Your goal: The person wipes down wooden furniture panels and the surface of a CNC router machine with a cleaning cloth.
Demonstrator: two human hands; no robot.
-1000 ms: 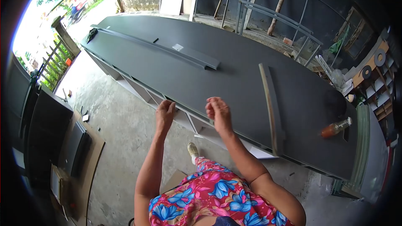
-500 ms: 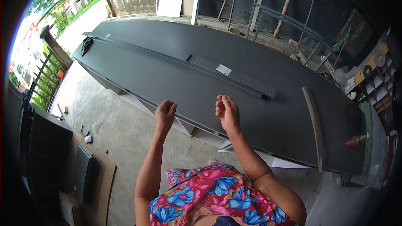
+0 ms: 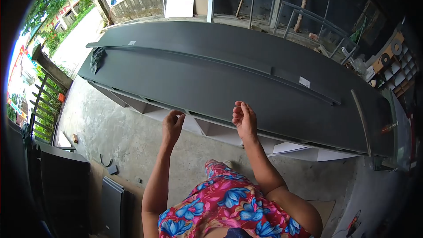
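Observation:
My left hand (image 3: 172, 125) is raised near the front edge of a long dark grey panel top (image 3: 198, 81), its thumb and fingers pressed together. My right hand (image 3: 245, 121) is held up in front of the same panel, with fingers curled and thumb against them. Anything pinched in either hand is too small or hidden to make out. Beyond the hands, long narrow dark strips (image 3: 211, 60) lie lengthwise on the panel, with a small white label (image 3: 304, 81) toward their right end. A crumpled dark cloth (image 3: 97, 59) rests at the left end.
White compartments (image 3: 220, 133) show below the panel's front edge. A thin curved strip (image 3: 362, 121) lies across its right end. Dark boards (image 3: 115, 205) are at lower left on the concrete floor (image 3: 119, 136). A metal frame (image 3: 315, 24) and wooden poles stand behind.
The view has shifted left along the panel, so the strips and label appear farther right. Both hands keep nearly the same raised, closed pose.

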